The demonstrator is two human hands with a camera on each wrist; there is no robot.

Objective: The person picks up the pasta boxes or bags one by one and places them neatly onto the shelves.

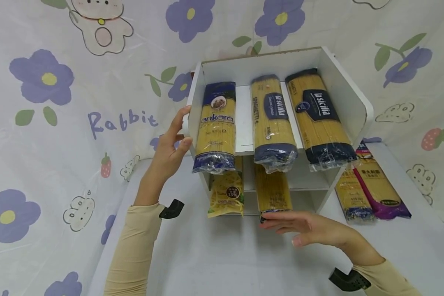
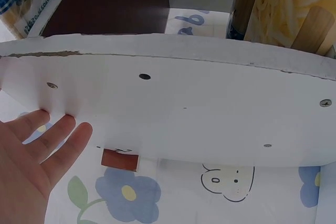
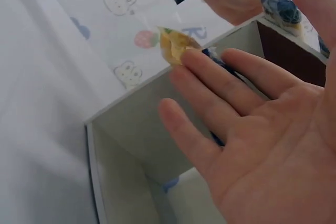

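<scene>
My left hand (image 1: 169,150) touches the outer left side of the white shelf unit (image 1: 244,65); in the left wrist view its straight fingertips lie against the side panel (image 2: 184,108). My right hand (image 1: 314,230), fingers extended, is at the front end of a spaghetti pack (image 1: 274,191) that sticks out of the middle level. In the right wrist view the palm shows, and the fingers hide most of that pack. Beside it, on the same level, a yellow pasta bag (image 1: 227,193) also overhangs the edge.
On the top level lie an Ankara pack (image 1: 216,131) and two La Sicilia packs, one central (image 1: 271,123) and one at right (image 1: 322,119). Right of the unit, a spaghetti pack (image 1: 351,195) and a purple-ended pack (image 1: 382,185) lie on the white table (image 1: 207,259).
</scene>
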